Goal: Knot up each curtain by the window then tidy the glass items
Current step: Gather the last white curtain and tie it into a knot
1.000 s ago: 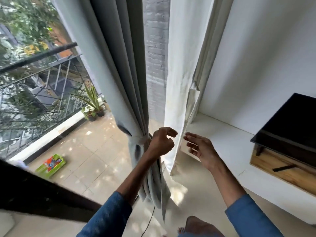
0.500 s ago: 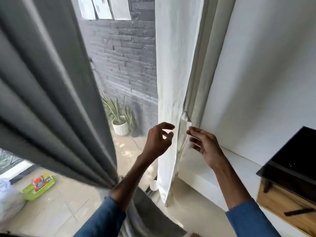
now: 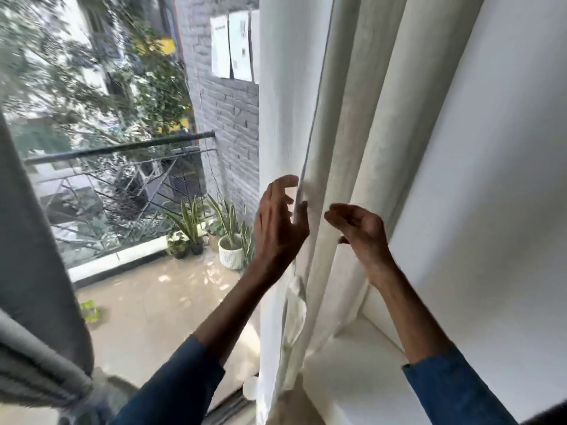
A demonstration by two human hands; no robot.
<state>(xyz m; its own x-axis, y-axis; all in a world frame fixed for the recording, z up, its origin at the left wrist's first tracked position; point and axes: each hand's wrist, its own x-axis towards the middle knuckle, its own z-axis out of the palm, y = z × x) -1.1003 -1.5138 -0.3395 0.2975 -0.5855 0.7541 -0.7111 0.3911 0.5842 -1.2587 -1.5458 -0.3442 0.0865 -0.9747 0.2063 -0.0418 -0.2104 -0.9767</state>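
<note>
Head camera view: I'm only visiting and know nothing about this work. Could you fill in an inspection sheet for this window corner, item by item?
Surface: white ledge in the corner, under the white wall.
Job's things: white curtain hangs loose, not knotted; grey curtain at far left, bunched low down; glass items, nothing seen.
Clutter: small white round thing at the white curtain's foot; green thing on the balcony floor.
Hands: left hand at the white curtain's edge, fingers spread; right hand cupped against a fold; grip unclear for both.
Cables: nothing seen.
Surroundings: balcony railing, potted plants, grey brick wall, trees beyond.
</note>
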